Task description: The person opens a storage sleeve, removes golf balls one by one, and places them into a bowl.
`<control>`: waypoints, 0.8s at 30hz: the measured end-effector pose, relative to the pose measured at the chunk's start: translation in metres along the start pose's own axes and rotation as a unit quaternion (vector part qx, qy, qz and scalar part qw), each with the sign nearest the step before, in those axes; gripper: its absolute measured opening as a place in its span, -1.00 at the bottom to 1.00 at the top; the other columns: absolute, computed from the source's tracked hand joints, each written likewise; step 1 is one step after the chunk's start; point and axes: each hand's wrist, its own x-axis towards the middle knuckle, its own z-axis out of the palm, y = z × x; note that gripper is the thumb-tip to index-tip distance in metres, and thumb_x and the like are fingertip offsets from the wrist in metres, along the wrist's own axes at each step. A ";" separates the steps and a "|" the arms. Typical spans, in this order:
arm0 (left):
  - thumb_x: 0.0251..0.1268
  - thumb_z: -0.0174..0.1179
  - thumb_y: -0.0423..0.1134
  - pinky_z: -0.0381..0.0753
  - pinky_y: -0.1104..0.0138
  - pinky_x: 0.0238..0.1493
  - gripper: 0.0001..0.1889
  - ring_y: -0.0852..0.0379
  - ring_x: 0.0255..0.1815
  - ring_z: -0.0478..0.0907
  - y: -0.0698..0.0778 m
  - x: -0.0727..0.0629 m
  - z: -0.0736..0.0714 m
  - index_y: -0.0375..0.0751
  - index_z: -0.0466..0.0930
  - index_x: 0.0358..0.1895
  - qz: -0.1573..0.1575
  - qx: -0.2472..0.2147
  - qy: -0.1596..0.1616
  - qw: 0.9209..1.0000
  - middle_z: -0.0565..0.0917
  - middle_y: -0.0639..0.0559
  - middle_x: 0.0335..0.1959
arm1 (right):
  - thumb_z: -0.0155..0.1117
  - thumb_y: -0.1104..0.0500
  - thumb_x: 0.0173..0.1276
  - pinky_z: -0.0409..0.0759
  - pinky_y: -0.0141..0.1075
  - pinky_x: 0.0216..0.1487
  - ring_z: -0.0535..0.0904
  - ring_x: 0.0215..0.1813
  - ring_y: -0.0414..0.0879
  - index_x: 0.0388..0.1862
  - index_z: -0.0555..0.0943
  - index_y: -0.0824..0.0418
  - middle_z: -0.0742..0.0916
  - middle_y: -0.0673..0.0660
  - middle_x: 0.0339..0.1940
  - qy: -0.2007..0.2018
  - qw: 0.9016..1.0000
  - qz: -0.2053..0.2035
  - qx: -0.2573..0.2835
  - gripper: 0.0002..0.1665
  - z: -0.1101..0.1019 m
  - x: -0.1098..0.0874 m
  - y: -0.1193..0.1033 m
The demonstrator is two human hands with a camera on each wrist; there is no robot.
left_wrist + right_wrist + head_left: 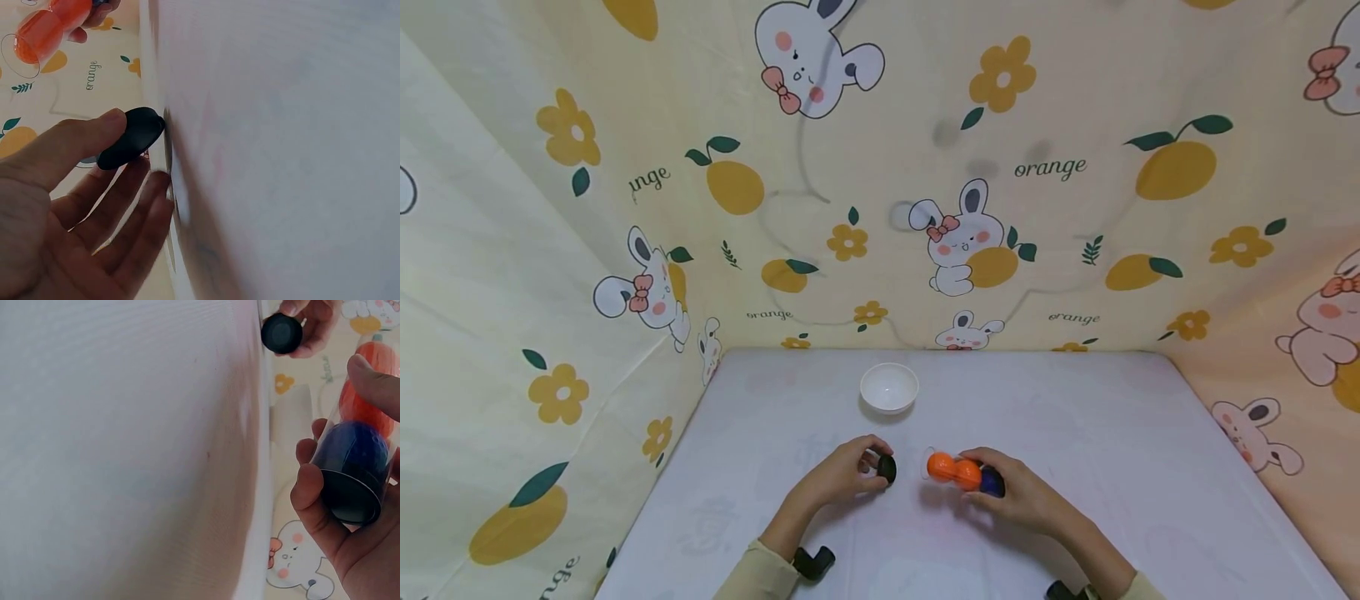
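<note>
My left hand point(848, 473) pinches a small round black cap point(887, 469) between thumb and fingers, just above the table. In the left wrist view the thumb lies on one side of the cap point(132, 139). To the right, my right hand point(1018, 496) grips a clear tube point(331, 434) lying nearly level. Two orange balls point(953, 471) and a dark blue ball point(992, 482) sit inside it in a row. A black end piece point(350, 499) closes the tube's end by the palm. The other end, with a thin clear rim, points toward the cap, apart from it.
A white bowl point(889, 388) stands on the white-covered table point(1037, 400), beyond both hands. Patterned cloth walls point(880, 275) with rabbits and oranges rise at the back and both sides. Black wrist devices point(814, 563) sit below the hands.
</note>
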 end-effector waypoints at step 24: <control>0.27 0.53 -0.29 0.54 0.03 0.30 -0.60 -0.07 0.14 0.59 -0.004 -0.009 -0.002 -0.27 0.67 0.14 0.042 0.136 0.053 0.988 0.70 -0.07 0.04 | 0.57 -0.05 0.41 0.51 0.24 0.42 0.63 0.32 0.09 0.40 0.57 0.02 0.70 0.04 0.34 -0.003 1.000 0.010 0.011 -0.35 0.000 0.002 -0.002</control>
